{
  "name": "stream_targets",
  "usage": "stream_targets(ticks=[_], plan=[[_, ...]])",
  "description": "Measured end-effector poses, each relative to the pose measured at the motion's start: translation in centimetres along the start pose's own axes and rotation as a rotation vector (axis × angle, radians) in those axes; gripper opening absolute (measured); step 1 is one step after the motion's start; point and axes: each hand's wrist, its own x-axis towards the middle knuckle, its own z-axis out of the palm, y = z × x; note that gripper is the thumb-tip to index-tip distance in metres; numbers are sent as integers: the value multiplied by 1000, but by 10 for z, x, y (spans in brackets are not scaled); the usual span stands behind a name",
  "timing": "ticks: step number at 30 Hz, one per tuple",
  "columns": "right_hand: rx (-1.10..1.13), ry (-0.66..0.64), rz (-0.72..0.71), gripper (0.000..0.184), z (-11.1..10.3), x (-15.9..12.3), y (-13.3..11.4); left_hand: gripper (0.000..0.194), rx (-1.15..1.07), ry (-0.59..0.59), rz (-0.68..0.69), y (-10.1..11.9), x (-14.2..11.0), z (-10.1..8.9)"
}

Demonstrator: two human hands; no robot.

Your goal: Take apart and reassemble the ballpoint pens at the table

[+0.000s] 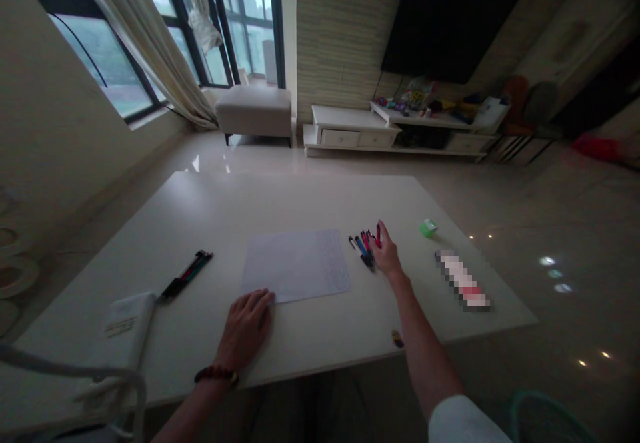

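Note:
A white sheet of paper with lines of writing down its right side lies on the white table. My left hand rests flat at the sheet's lower left corner, fingers stretched out and touching its edge. Just right of the sheet, several pens with blue, red and dark barrels lie side by side. Over their right end is my right hand, its fingers closed on a dark and red pen. The palm side of that hand is hidden.
At left lie a bundle of dark pens and a white packet, with a grey curved bar in front. A green item, a pixelated object and a small dark oval thing are at right.

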Motion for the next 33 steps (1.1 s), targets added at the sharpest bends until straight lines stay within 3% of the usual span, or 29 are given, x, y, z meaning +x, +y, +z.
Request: stream_targets(ticks=[2, 5, 7, 9, 12, 16, 19, 22, 30, 33], plan=[[-206, -44, 38, 55, -21, 0, 21, 33, -17, 10, 1, -1, 0, 1], [-317, -118, 69, 51, -34, -3, 38, 32, -53, 31, 7, 1, -3, 4], [-284, -93, 53, 52, -34, -12, 42, 32, -80, 54, 6, 3, -6, 4], [-212, 13, 38, 53, -31, -31, 48, 30, -97, 96, -38, 3, -8, 1], [-109, 210, 61, 56, -30, -70, 66, 29, -86, 179, -251, -11, -4, -15], [-67, 280, 46, 52, -36, -121, 86, 27, 75, 197, -550, -54, 7, -52], [-90, 295, 25, 50, -39, -142, 84, 20, 89, 175, -622, -84, 12, -69], [-131, 280, 24, 48, -39, -147, 74, 11, 46, 164, -652, -98, 10, -71], [-163, 256, 81, 45, -43, -145, 64, 17, -227, 249, -696, -97, 13, -76], [-73, 278, 75, 48, -43, -149, 44, 17, -408, 252, -710, -83, 23, -72]])
